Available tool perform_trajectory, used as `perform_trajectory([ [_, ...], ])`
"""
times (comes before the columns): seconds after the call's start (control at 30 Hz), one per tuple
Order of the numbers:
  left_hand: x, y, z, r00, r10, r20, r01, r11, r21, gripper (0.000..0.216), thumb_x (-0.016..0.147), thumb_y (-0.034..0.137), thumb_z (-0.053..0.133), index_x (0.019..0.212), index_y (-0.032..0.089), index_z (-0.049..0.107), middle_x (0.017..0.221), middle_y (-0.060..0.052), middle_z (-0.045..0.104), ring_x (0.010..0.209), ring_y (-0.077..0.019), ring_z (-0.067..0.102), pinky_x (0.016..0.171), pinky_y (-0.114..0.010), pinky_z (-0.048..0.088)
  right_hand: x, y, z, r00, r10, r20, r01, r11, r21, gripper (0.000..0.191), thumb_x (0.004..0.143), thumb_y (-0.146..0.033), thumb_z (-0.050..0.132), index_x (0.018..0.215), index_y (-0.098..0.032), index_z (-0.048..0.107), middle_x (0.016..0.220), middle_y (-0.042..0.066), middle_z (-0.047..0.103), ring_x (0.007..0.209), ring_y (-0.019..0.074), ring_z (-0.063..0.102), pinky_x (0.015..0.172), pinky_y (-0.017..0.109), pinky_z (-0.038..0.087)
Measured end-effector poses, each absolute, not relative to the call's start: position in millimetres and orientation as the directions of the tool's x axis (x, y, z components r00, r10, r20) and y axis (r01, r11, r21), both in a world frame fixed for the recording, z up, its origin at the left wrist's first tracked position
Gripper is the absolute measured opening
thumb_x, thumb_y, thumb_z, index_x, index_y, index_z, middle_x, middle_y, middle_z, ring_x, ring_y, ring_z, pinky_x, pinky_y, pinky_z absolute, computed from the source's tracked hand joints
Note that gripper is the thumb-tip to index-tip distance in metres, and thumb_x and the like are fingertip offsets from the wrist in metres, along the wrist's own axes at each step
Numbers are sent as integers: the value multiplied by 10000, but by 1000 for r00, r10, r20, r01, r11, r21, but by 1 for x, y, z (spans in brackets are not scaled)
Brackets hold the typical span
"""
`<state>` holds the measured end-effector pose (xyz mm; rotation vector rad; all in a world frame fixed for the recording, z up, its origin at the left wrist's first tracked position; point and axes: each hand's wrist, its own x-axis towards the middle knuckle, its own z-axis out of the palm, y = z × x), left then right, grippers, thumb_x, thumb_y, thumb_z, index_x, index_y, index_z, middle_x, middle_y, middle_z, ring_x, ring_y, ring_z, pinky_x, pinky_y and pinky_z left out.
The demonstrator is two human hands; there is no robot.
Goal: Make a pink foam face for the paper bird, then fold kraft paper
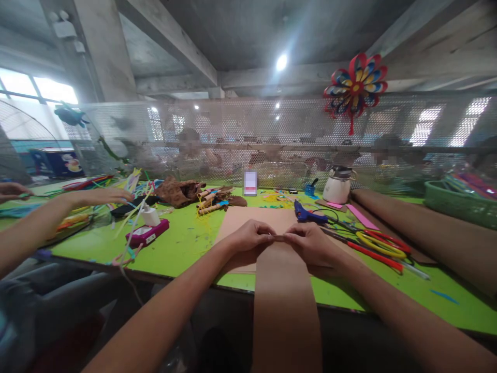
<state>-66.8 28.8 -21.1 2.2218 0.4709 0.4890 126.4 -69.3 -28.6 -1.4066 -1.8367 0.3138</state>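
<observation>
A long strip of brown paper [285, 305] runs from the table's edge down towards my lap. Its far end is narrowly folded or rolled. My left hand [250, 235] pinches that end from the left, thumb and fingertips together. From the right, my right hand [310, 241] grips the same edge, a short gap away from the left. Beneath both hands lies a flat brown sheet [240, 220] on the green table. A blue glue gun [308, 213] rests just beyond my right hand, beside red-handled pliers or cutters [378, 256].
Yellow and red scissors-like handles [382, 243], a kettle [337, 186] and a green basket [458, 202] stand right. Brown paper rolls [217, 199], a purple power strip [147, 233] and a phone [250, 183] lie further left. A co-worker's hands [99, 196] work at far left.
</observation>
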Motion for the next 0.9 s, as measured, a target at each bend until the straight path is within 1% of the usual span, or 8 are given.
perform_trajectory([
  [0.13, -67, 25, -20, 849, 478, 228, 204, -693, 692, 231, 793, 229, 558, 917, 89, 693, 847, -62, 686, 739, -149, 575, 680, -226, 418, 128, -69, -28, -133, 909, 394, 707, 366, -605, 242, 808, -339, 561, 812, -152, 715, 768, 40, 701, 685, 153, 588, 599, 235, 414],
  [0.23, -67, 25, -22, 831, 485, 274, 230, -747, 624, 205, 793, 200, 545, 897, 105, 693, 832, -47, 681, 738, -143, 573, 677, -218, 418, 126, -71, -27, -186, 899, 397, 755, 390, -527, 214, 783, -291, 578, 871, -154, 717, 807, 49, 709, 700, 155, 590, 609, 235, 411],
  [0.33, -67, 25, -23, 816, 479, 323, 244, -793, 559, 201, 773, 148, 535, 896, 120, 691, 832, -39, 681, 754, -142, 571, 699, -220, 419, 125, -73, -26, -206, 876, 436, 811, 402, -425, 242, 818, -311, 540, 814, -144, 716, 744, 55, 697, 642, 142, 565, 575, 234, 382],
  [0.4, -67, 23, -22, 812, 473, 342, 239, -804, 544, 209, 766, 129, 527, 898, 128, 690, 846, -37, 681, 761, -141, 572, 710, -224, 420, 125, -73, -28, -208, 867, 454, 819, 408, -403, 288, 849, -326, 503, 776, -140, 711, 710, 53, 689, 609, 131, 555, 554, 231, 367],
  [0.47, -68, 19, -20, 812, 478, 336, 214, -778, 590, 210, 778, 142, 523, 916, 125, 681, 865, -44, 683, 768, -142, 579, 706, -224, 423, 125, -73, -30, -208, 863, 460, 802, 420, -424, 299, 865, -318, 483, 777, -145, 710, 709, 45, 693, 603, 127, 564, 545, 224, 364],
  [0.6, -68, 14, -14, 851, 450, 271, 148, -701, 698, 265, 835, 263, 536, 1007, 109, 667, 918, -73, 685, 782, -145, 587, 688, -216, 424, 128, -71, -33, -223, 839, 496, 765, 466, -445, 259, 859, -289, 498, 838, -171, 728, 770, 32, 720, 620, 125, 586, 561, 214, 383],
  [0.73, -68, 15, -13, 856, 465, 228, 193, -695, 693, 302, 874, 303, 483, 897, 99, 704, 826, -70, 688, 703, -131, 561, 643, -211, 403, 130, -70, -33, -206, 835, 510, 770, 460, -441, 265, 853, -281, 503, 782, -152, 724, 723, 35, 713, 581, 120, 564, 544, 219, 377],
  [0.9, -69, 13, -15, 835, 495, 241, 246, -727, 642, 335, 885, 327, 455, 836, 94, 691, 731, -38, 654, 628, -107, 510, 590, -200, 370, 131, -67, -34, -148, 872, 466, 689, 429, -585, 300, 825, -398, 559, 828, -155, 735, 770, 48, 722, 660, 157, 608, 593, 239, 431],
])
